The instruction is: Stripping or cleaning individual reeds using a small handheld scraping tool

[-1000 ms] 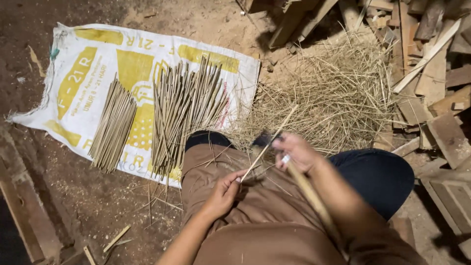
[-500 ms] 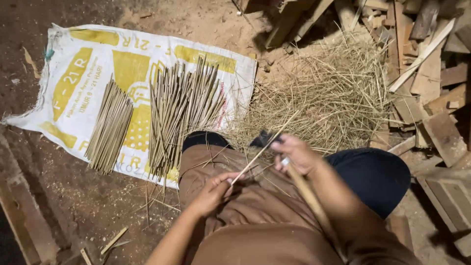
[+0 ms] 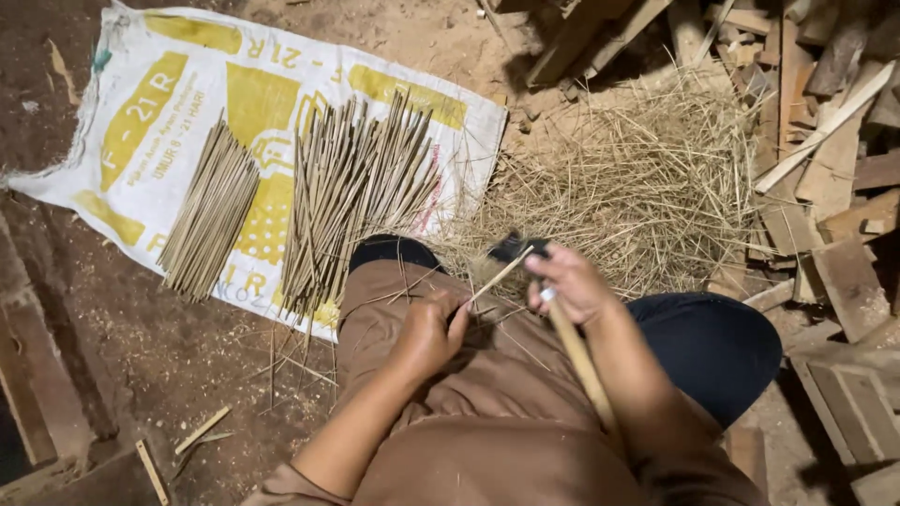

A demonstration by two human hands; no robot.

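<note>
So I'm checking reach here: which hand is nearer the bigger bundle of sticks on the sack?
Left. The left hand sits over the knee, just below the bigger bundle of sticks. The right hand is farther off to the right, gripping a wooden-handled tool.

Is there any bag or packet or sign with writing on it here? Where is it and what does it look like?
Printed sack: one flat woven plastic bag spread on the dirt floor at upper left, ahead of the person's knees; roughly rectangular, white with yellow blocks and yellow lettering, edges rumpled.
Two bundles of thin sticks lie on it.
No other package, label, sign or screen shows.
</note>
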